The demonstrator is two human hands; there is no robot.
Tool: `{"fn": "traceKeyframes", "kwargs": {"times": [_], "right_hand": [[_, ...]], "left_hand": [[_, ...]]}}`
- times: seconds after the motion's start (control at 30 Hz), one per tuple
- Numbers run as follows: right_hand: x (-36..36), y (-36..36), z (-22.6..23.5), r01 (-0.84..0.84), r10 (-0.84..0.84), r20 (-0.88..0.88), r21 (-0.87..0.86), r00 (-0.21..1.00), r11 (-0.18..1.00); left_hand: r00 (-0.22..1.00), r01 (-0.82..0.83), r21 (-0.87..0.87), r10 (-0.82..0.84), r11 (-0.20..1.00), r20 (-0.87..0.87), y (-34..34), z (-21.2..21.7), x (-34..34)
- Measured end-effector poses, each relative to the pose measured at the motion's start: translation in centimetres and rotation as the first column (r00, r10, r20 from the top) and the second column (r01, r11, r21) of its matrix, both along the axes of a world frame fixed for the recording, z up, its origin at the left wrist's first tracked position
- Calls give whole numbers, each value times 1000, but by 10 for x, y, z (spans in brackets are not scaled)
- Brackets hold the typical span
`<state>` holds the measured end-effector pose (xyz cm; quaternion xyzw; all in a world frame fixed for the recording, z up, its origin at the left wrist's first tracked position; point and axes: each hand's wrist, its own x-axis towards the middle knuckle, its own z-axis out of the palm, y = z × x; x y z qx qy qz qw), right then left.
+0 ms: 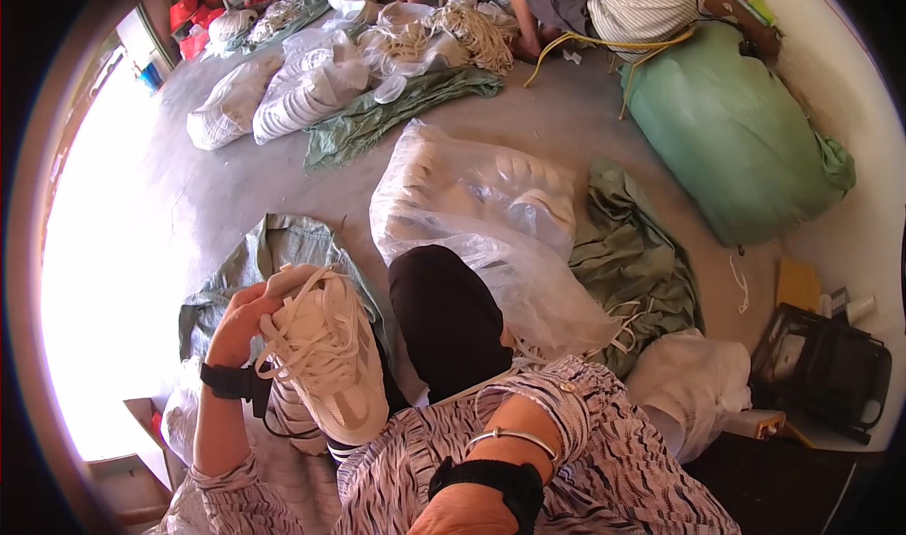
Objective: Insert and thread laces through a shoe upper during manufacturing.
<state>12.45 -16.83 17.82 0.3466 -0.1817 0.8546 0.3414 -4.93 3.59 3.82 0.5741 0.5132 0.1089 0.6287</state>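
While the left hand [243, 320] is partly closed around the collar end of a cream sneaker [347, 398], the right hand [461, 516] sits lower right, well apart; fingers out of frame, can't tell its grip. Sneaker is left of the dark-clad knee [445, 313], long axis roughly fore-aft, toe toward the wearer. Mesh toe, greyish side panel, laces [321, 342] loose and looping.

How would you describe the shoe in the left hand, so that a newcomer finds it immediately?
Start from the dark-clothed knee near the middle. Just left of it, the left hand holds a pale shoe, toe toward the picture's lower edge. Unlike the pale pieces inside the clear plastic bag, it is uncovered, with loose laces tangled over its top.
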Motion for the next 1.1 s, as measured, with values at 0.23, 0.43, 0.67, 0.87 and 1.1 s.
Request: {"fn": "traceKeyframes", "kwargs": {"times": [0.23,0.43,0.67,0.87,1.1], "right_hand": [[22,41,-30,565,-562,363,108,744,818],[75,134,-171,417,-623,571,820,-535,392],[46,187,-205,-56,-638,722,649,-270,759],[170,165,-194,352,-552,830,495,80,795],[140,175,-179,518,-529,844,414,89,748]], "left_hand": [[986,-129,58,122,990,115,26,-22,-186],[973,-209,213,181,954,143,3,-49,-195],[963,-235,379,161,895,217,-10,-90,-131],[925,-312,455,158,834,344,-13,-125,-106],[902,-270,-182,315,945,295,-6,-67,-15]]}}
